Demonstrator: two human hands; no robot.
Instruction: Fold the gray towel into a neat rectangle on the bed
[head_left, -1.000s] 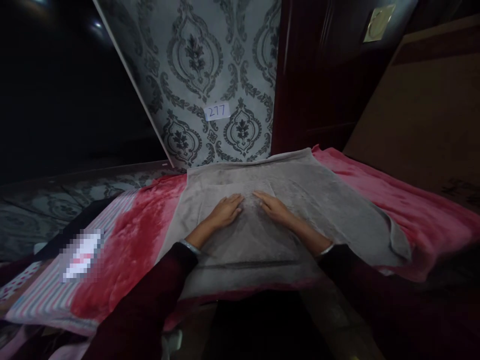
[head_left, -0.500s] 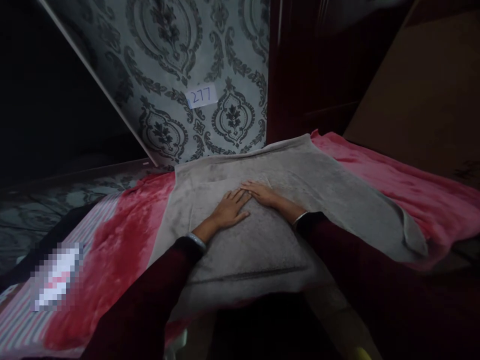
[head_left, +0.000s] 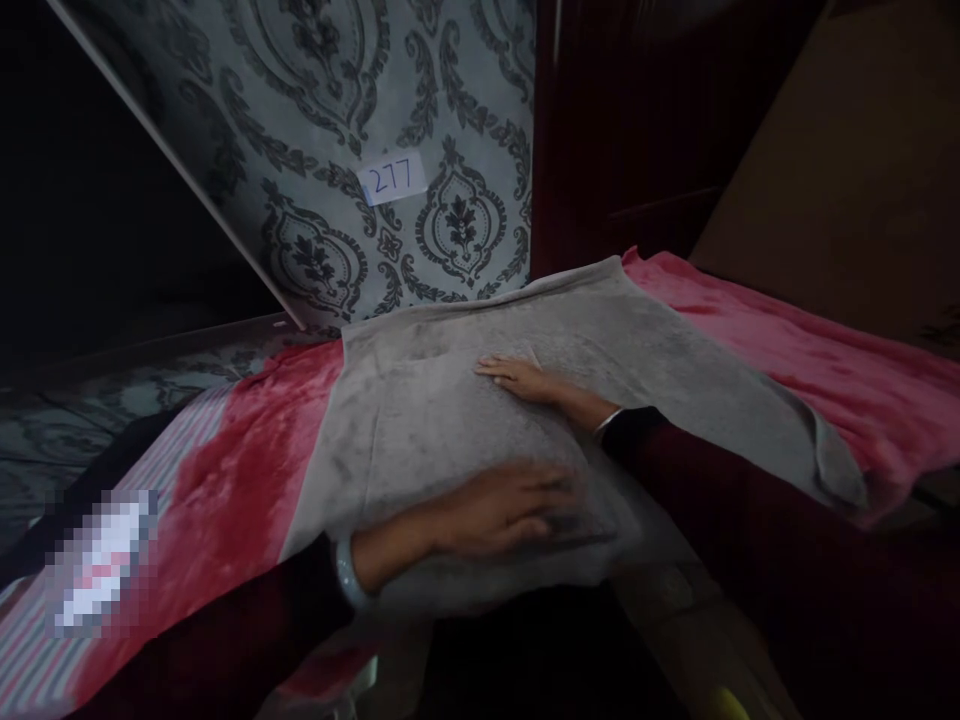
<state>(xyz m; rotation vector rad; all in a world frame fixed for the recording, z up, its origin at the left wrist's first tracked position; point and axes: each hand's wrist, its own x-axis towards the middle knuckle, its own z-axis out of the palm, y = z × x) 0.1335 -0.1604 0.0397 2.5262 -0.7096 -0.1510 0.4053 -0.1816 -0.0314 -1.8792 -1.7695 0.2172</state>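
Note:
A grey plush cloth lies spread over a red and pink blanket, with a folded, thicker part in its middle. My right hand rests flat on the grey cloth, palm down with fingers stretched toward the left. Nearer to me, my left hand is over the front part of the cloth, its fingers apart, pointing right and smeared by motion. Whether the left palm touches the cloth I cannot tell. Neither hand holds anything.
Behind the cloth stands a wall with patterned wallpaper and a paper label reading 277. A dark red door or panel is beside it. Striped fabric lies at left, partly under a blurred patch.
My left hand has left the spot beside my right hand and moved toward me and to the right over the cloth. The right hand has stayed nearly in place.

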